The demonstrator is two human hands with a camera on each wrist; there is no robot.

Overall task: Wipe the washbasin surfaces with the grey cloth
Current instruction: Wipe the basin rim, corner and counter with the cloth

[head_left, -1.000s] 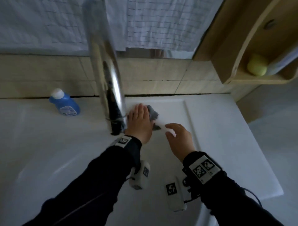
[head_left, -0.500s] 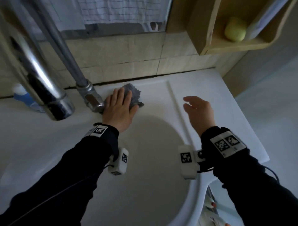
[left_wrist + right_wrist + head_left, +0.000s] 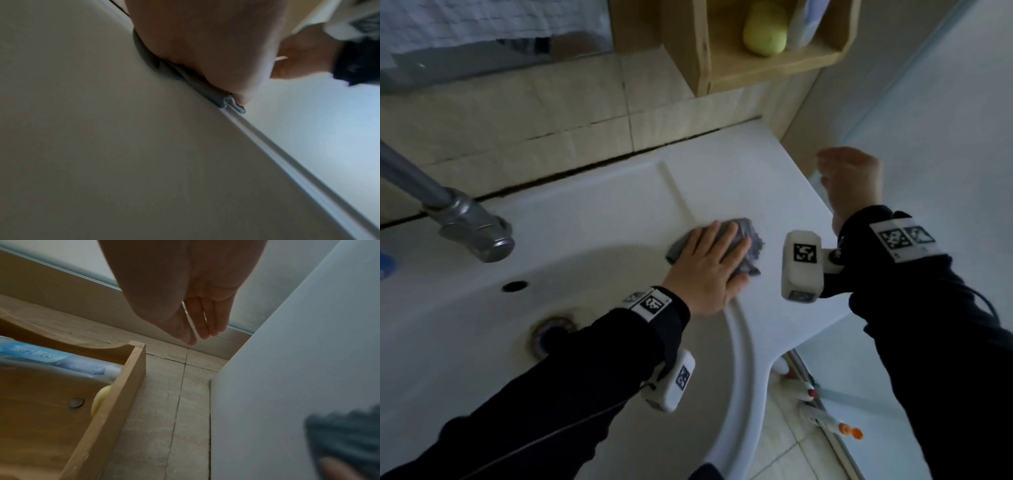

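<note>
**Cloth pressed flat at the basin's right rim**

Cloth [image 3: 748,240] of grey fabric lies bunched on the washbasin [image 3: 592,205], at the raised rim where the bowl meets the flat right-hand ledge. The left hand [image 3: 709,270] lies flat on top of it, fingers straight and together, palm pressing the fabric down; the left wrist view shows the cloth squeezed between palm and rim. Part of the cloth sticks out loose beyond the fingertips, toward the right edge of the ledge.

The right hand [image 3: 851,181] hangs in the air past the ledge's far right corner, fingers relaxed and nearly straight, holding nothing and touching nothing.

Further out, the tap [image 3: 465,222] reaches in from the left above the bowl, with the overflow hole and drain [image 3: 551,334] below it. A wooden shelf [image 3: 756,65] on the tiled wall carries a yellow soap [image 3: 765,29].

Risks, as a judgement: because the hand only presses on the cloth without gripping it, a quick stroke could let the palm slide over the fabric and leave it behind. The loose bunched part may also roll under, so less fabric meets the surface. A stroke toward the right edge could push the cloth off the ledge onto the floor.
</note>
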